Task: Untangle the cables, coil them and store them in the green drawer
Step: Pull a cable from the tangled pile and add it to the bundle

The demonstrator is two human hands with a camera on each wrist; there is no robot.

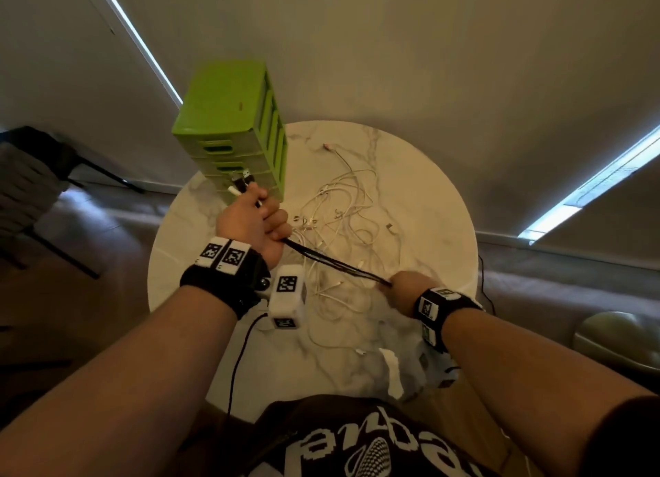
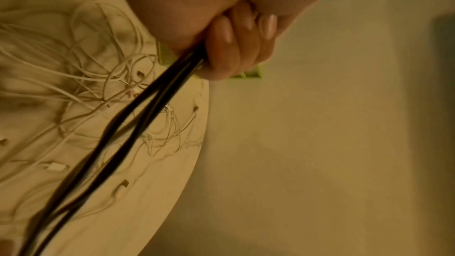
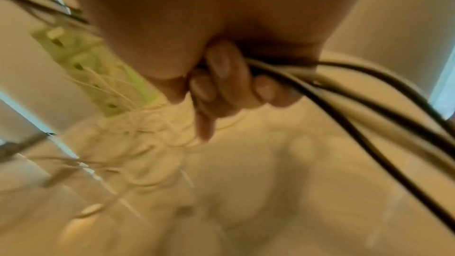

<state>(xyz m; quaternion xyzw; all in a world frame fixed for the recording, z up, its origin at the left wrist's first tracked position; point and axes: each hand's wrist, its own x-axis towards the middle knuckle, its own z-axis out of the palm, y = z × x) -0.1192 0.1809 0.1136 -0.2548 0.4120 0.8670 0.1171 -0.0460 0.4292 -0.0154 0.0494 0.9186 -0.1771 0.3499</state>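
Observation:
A bundle of black cables stretches taut between my two hands above the round marble table. My left hand grips one end in a fist, with USB plugs sticking out above the thumb. My right hand grips the other end near the table's front right. In the left wrist view the black cables run out from under the curled fingers. In the right wrist view they leave past the curled fingers. The green drawer unit stands at the table's back left, its drawers closed.
A tangle of thin white cables with loose plugs lies spread across the table's middle, under the black bundle. A dark chair stands at the left on the floor. A thin black lead hangs from my left wrist camera.

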